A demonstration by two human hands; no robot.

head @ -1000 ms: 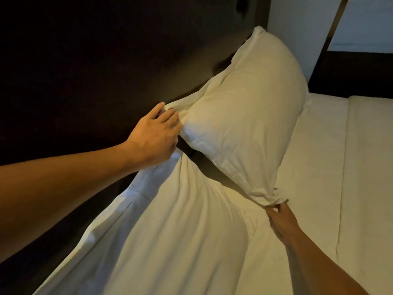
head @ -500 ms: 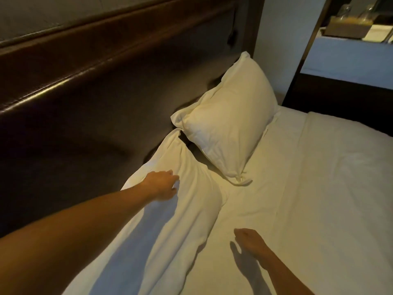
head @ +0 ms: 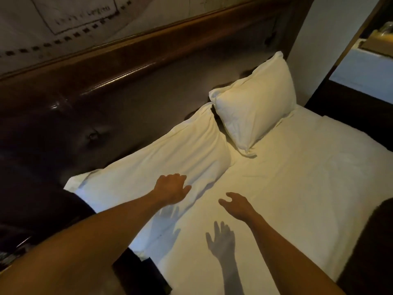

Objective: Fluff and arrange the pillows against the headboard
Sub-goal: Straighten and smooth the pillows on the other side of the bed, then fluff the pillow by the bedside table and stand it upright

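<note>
Two white pillows lie at the head of the bed. The far pillow (head: 255, 107) is plump and leans propped against the dark padded headboard (head: 127, 92). The near pillow (head: 165, 158) lies flatter along the headboard's foot. My left hand (head: 171, 189) hovers over the near pillow's front edge, fingers spread, holding nothing. My right hand (head: 236, 204) hangs above the white sheet (head: 297, 188), fingers loosely curled and apart, empty. Both hands cast shadows on the bedding.
A dark bedside surface (head: 42, 220) sits at the lower left beside the mattress corner. A white wall (head: 323, 39) and a dark-framed ledge (head: 365, 67) stand at the right. A dark shape (head: 374, 241) covers the bed's lower right edge.
Both hands let go of the far pillow, which now rests against the headboard. The hands drew back toward me over the near pillow and sheet, and the view pulled away.
</note>
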